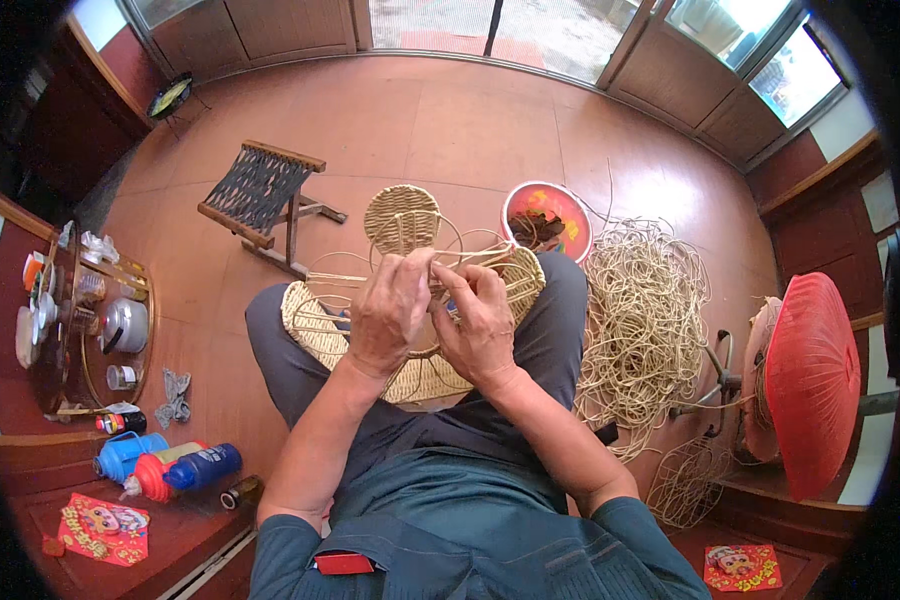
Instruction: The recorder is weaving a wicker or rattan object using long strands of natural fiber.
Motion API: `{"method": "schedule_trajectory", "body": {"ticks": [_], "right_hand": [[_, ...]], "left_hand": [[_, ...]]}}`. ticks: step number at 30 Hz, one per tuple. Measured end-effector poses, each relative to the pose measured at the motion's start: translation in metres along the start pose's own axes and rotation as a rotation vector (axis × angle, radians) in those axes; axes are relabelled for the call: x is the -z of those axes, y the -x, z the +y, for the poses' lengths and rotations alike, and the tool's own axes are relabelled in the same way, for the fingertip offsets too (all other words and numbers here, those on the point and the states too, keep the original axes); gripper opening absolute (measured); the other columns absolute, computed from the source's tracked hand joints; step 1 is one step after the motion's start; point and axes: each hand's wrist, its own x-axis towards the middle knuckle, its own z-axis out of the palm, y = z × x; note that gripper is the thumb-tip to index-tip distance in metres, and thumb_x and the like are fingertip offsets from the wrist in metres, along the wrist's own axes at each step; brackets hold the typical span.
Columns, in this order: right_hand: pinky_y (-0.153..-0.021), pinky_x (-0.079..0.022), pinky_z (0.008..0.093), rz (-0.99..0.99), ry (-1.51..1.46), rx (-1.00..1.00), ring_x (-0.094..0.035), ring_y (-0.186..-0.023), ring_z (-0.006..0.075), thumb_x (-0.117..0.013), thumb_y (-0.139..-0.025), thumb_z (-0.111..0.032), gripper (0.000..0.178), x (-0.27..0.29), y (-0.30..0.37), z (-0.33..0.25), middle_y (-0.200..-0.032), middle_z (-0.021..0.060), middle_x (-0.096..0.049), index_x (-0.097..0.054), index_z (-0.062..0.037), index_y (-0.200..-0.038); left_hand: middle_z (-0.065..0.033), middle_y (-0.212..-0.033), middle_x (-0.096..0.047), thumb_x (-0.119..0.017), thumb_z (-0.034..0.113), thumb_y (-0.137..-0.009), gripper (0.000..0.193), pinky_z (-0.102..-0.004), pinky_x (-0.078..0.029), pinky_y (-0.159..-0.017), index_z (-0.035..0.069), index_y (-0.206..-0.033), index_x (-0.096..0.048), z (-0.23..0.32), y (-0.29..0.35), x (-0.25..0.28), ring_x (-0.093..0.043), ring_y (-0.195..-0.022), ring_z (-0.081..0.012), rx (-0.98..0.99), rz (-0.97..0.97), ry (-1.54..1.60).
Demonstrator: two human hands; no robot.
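Across my lap lies a woven straw-cord piece (312,322), its pale braided panels curving round an open middle with loose strands crossing it. A smaller round woven part (400,210) stands out at its far side, between my knees. My left hand (390,308) is closed above the middle, thumb and fingers pinched together at the cords. Right beside it, my right hand (478,318) is bent in a pinch too, its fingertips almost touching the left ones. Strands run from the weave up to both hands. The exact spot between my fingertips is hidden.
A big heap of loose cord (645,320) lies right of my knee. Beyond it stands a red basin (550,215) with brown scraps. A folding stool (260,195) is at far left, a cluttered round rack (95,320) and bottles (202,467) at left, a red cushion (815,385) at right.
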Motion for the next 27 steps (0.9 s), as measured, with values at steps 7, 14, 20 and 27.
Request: {"method": "schedule_trajectory", "body": {"ticks": [7, 14, 20, 27], "right_hand": [[-0.107, -0.048, 0.0451, 0.015, 0.171, 0.253, -0.063, -0.127, 0.0303, -0.076, -0.092, -0.011, 0.054, -0.006, -0.001, -0.002, -0.133, 0.0091, -0.065, -0.07, -0.0122, -0.146], [-0.118, -0.043, 0.0455, -0.084, 0.27, 0.297, -0.057, -0.143, 0.029, -0.074, -0.094, -0.02, 0.063, -0.011, 0.008, -0.002, -0.153, 0.0098, -0.059, -0.063, -0.0069, -0.154], [-0.12, -0.042, 0.0444, -0.158, 0.319, 0.286, -0.054, -0.148, 0.0306, -0.071, -0.097, -0.025, 0.068, -0.015, 0.016, -0.009, -0.164, 0.0149, -0.053, -0.057, 0.0005, -0.159], [-0.118, -0.042, 0.0448, -0.217, 0.445, 0.301, -0.051, -0.15, 0.0342, -0.066, -0.099, -0.023, 0.07, -0.015, 0.012, -0.015, -0.169, 0.0223, -0.047, -0.053, 0.0053, -0.161]], "left_hand": [[-0.0151, -0.102, -0.067, -0.066, -0.004, -0.098, 0.032, -0.0482, -0.058, -0.075, 0.009, -0.128, -0.066, -0.008, 0.01, 0.021, -0.071, -0.087, -0.0367, 0.082, 0.022, -0.041], [-0.0168, -0.1, -0.066, -0.063, -0.003, -0.099, 0.026, -0.0489, -0.057, -0.075, 0.005, -0.123, -0.066, -0.027, 0.001, 0.047, -0.071, -0.088, -0.0387, 0.141, 0.043, -0.058], [-0.0174, -0.099, -0.071, -0.065, 0.002, -0.105, 0.015, -0.0458, -0.057, -0.078, 0.004, -0.118, -0.072, -0.025, -0.043, 0.055, -0.072, -0.09, -0.0395, 0.119, 0.076, -0.002], [-0.0053, -0.097, -0.081, -0.068, 0.021, -0.115, 0.024, -0.0254, -0.061, -0.08, -0.002, -0.117, -0.077, -0.01, -0.082, 0.051, -0.073, -0.085, -0.0085, 0.577, -0.11, 0.616]]}}
